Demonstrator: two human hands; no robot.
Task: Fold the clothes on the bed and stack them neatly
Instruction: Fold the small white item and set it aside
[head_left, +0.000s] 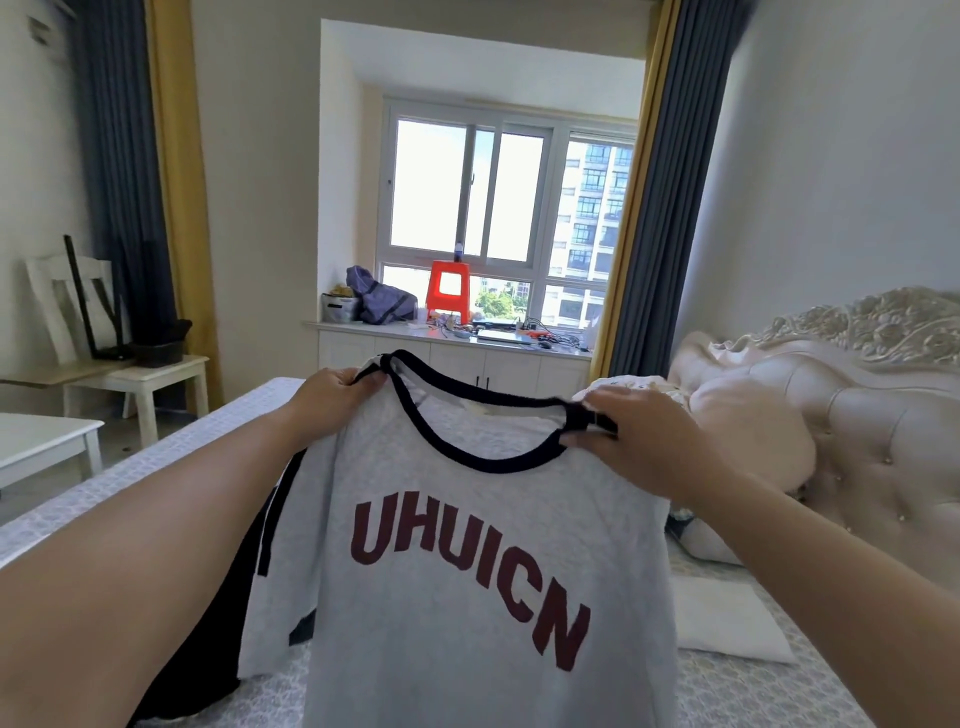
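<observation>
Left hand (332, 392): fingers curled over the shirt's shoulder seam beside the collar, thumb side toward the camera; cloth pinched, not merely touched. Grip sits at the seam, likely so that the front hangs flat.

Right hand (631, 436): fingers bent across the other end of the collar (483, 410), clamping dark trim and grey cloth together. Level with the left, keeping the neckline taut between them.

Shirt (467, 597): grey, dark neck band, maroon lettering facing the wearer of the camera. Held up in the air over the bed, hanging from both hands; lower hem out of view. A dark sleeve or panel with a pale stripe droops behind the left forearm. Judged step: shaking out and squaring the garment before laying it down to fold; no fold made in it yet.

Bed (156, 457): pale patterned cover, beneath and beyond the shirt. A white pillow (727, 623) lies under the right forearm.

Other clothes (634, 387): a light bundle just past the right hand, near the headboard (831, 415); contents too crumpled to name. No finished stack visible.

Beyond: windowsill (452, 335) with a red stool (448, 288) and a purple bag (376, 296); white chair (67, 301) and side table (150, 371) at left; curtains (660, 208) frame the bay.
</observation>
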